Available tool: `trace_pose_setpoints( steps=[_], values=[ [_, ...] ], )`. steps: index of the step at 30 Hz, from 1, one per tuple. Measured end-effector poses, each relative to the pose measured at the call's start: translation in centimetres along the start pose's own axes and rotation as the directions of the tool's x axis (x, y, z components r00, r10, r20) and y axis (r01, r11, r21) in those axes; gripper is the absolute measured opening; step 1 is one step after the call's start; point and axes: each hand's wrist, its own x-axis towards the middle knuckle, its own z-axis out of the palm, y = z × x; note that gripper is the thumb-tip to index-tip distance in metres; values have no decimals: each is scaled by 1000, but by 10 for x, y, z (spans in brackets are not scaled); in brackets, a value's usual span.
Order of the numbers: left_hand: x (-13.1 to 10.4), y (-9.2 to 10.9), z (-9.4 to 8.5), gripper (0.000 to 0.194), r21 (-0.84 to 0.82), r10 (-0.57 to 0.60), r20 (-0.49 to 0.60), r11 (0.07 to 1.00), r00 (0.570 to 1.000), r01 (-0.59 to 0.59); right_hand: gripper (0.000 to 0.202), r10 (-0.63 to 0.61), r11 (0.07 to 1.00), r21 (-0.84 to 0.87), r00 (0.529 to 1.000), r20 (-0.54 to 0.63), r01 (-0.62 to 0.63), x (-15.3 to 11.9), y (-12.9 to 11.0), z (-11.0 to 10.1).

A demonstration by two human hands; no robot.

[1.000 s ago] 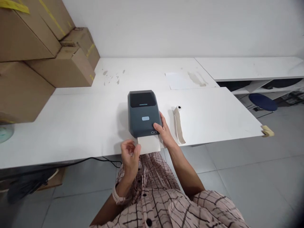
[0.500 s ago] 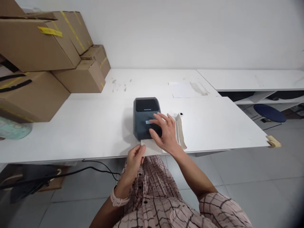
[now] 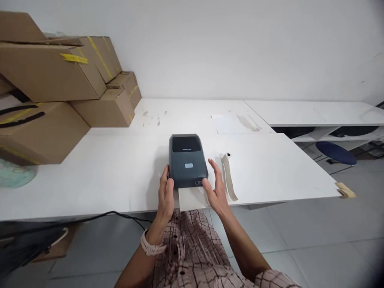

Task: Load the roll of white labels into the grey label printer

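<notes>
A dark blue-grey device (image 3: 187, 160) with a black top panel and a light button lies on the white table. From under its front edge a pale sheet of paper (image 3: 192, 199) sticks out to the table's edge. My left hand (image 3: 165, 196) is against the device's left front side, fingers apart and thumb near the corner. At the right front corner is my right hand (image 3: 216, 190), its thumb at the corner and its fingers spread, holding nothing. Right of it lies a curled strip of greyish paper (image 3: 229, 178) with a small white roll (image 3: 228, 155) at its top.
Cardboard boxes (image 3: 102, 108) are stacked at the left, with a pale green object (image 3: 16, 174) below them. A white sheet (image 3: 228, 123) lies farther back. A blue stool (image 3: 336, 153) stands at the right, and black cables (image 3: 114, 214) hang below the table's front edge.
My left hand has let go of the pale paper and moved up to the device's left side. My right hand has drawn back from the device's top to its right corner.
</notes>
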Motion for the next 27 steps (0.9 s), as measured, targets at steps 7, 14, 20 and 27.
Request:
trace_pose_setpoints(
  steps=[7, 14, 20, 27],
  values=[
    [4, -29, 3, 70, -49, 127, -58, 990, 990, -130, 64, 134, 948, 286, 990, 53, -143, -9, 17, 8],
    [3, -36, 16, 69, -88, 161, -129, 981, 978, -173, 62, 151, 932, 337, 988, -29, -133, -16, 24, 21],
    [2, -25, 15, 66, -32, 155, -158, 986, 975, -162, 61, 151, 939, 319, 988, -38, -131, -16, 17, 21],
    [2, -21, 14, 70, -5, 151, -163, 988, 975, -154, 57, 120, 950, 293, 992, -24, -108, -14, 15, 18]
  ],
)
